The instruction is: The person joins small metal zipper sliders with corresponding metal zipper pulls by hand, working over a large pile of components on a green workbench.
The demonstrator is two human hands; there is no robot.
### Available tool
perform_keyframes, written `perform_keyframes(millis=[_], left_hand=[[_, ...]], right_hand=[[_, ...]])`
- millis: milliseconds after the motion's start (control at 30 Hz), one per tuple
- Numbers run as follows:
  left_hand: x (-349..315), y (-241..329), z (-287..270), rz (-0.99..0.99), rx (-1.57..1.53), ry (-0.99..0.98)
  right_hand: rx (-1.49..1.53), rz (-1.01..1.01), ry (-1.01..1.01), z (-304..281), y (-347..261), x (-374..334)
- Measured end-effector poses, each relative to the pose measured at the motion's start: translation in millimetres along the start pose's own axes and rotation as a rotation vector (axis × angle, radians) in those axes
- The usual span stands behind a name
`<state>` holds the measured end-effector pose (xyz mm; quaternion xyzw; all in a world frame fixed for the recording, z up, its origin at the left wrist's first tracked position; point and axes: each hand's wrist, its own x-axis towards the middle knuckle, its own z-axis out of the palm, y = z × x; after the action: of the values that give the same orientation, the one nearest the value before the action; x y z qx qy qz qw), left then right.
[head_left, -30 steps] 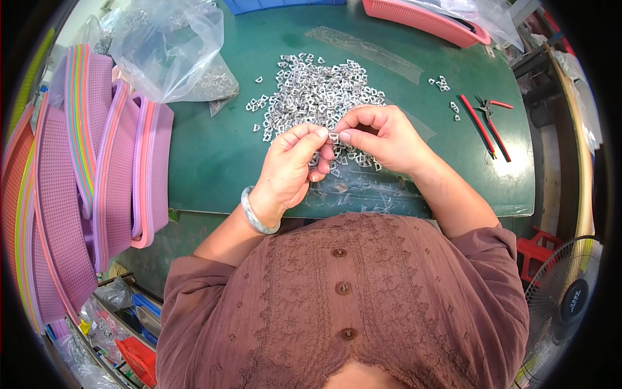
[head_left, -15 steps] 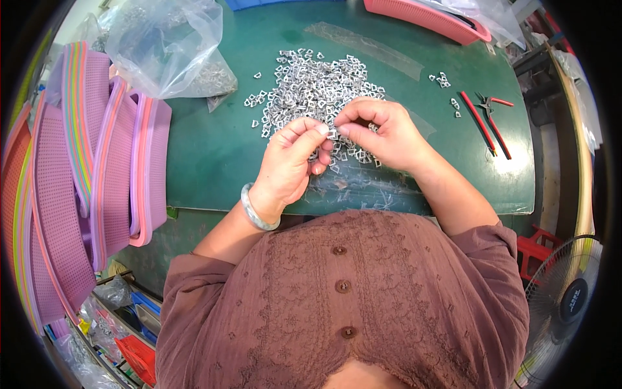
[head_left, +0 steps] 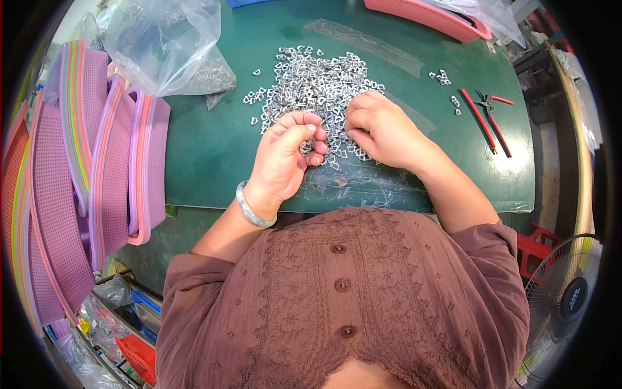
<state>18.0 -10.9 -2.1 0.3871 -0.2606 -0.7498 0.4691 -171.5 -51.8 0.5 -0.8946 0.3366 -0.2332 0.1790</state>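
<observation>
A heap of small silvery metal pieces, shaped like D-rings or little buckles, lies on the green table. At its near left edge my left hand is curled closed, thumb against the forefinger. A few of the same metal pieces show between its bent fingers and palm. My right hand rests at the heap's right side with its fingers bent down and pressed together. Its fingertips are partly hidden, so whatever they pinch cannot be made out. A pale bangle circles my left wrist.
Red-handled pliers lie at the right, near several stray pieces. Stacked purple baskets stand at the left, a clear plastic bag behind them. A pink basket sits at the far edge; a fan stands lower right.
My hands, which met over one metal piece, have parted. The right has moved slightly right onto the heap's edge; the left has drawn a little left, with its fingers more curled.
</observation>
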Motion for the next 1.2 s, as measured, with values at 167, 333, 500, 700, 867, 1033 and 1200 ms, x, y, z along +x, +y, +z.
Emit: perform_keyframes(millis=[167, 333, 500, 700, 867, 1033, 1200], left_hand=[[0, -1, 6, -0.041, 0.129, 0.007], [0, -2, 12, -0.075, 0.211, -0.019], [1, -3, 15, -0.036, 0.244, 0.000], [0, -1, 15, -0.023, 0.295, 0.030], [0, -1, 10, 0.014, 0.306, -0.003], [0, -3, 8, 0.027, 0.306, -0.005], [0, -2, 11, 0.007, 0.284, 0.029]], right_hand=[[0.689, 0.352, 0.045, -1, -1, 0], [0.918, 0.481, 0.100, 0, -8, 1], [0.950, 0.493, 0.110, 1, -9, 1], [0.990, 0.533, 0.091, -2, -10, 1], [0.995, 0.511, 0.061, -2, -6, 1], [0.987, 0.541, -0.046, -7, -8, 0], [0.945, 0.472, -0.015, -6, -9, 1]])
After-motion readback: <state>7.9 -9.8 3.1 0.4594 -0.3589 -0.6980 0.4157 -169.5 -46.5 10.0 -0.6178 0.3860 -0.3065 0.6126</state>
